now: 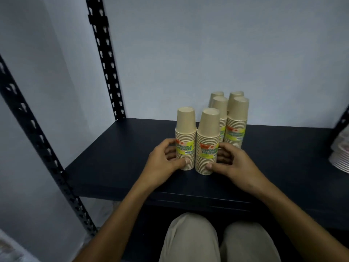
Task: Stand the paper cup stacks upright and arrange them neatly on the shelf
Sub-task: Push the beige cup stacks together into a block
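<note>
Tan front cup stacks upright mid-shelf; left hand, right hand each grip one; next: align with back row.

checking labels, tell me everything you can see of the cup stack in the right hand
The cup stack is tan paper cups nested upside down, standing upright on the dark shelf near its front. A yellow-green label with an orange corner reads "disposable tableware". The right hand grips its lower part, thumb in front. It stands close beside the left stack; whether they touch is unclear.
</note>
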### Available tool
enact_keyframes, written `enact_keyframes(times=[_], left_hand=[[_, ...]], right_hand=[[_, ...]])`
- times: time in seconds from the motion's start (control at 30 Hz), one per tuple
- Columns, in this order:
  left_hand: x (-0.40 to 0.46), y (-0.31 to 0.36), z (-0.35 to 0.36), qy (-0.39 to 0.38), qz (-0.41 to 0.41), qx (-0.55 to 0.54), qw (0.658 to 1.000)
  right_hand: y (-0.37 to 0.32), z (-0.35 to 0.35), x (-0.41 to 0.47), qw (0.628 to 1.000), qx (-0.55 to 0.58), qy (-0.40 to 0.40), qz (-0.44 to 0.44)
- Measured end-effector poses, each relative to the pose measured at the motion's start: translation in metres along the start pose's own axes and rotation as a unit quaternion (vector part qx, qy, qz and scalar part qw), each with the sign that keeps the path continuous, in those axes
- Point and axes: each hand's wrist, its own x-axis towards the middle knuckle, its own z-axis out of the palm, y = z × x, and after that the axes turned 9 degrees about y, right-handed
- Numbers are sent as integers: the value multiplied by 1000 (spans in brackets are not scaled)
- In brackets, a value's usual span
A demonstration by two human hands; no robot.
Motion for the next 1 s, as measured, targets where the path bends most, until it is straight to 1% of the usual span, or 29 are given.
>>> enact_keyframes(times=[0.17,0.27,0.33,0.4,0.57,0.8,0.93,1.0], left_hand=[[-3,6,37,-3,-23,-36,999],[-5,6,57,18,-32,-47,998],[-7,6,66,38,-32,-49,998],[-9,7,68,52,-35,-53,997],[-12,8,74,83,-60,-101,990],[-8,11,88,91,-51,-64,992],[-10,14,92,93,-33,-45,994],[-11,13,90,89,-39,-41,994]], right_hand=[[6,-20,-21,997,18,72,26],[12,-23,-28,990,26,132,33],[14,-23,-29,987,28,154,35],[15,-22,-29,985,31,163,34],[16,-20,-28,981,7,192,20],[18,-20,-30,971,-65,230,-8],[20,-18,-30,966,-77,246,-8],[20,-18,-29,964,-76,256,-2]])
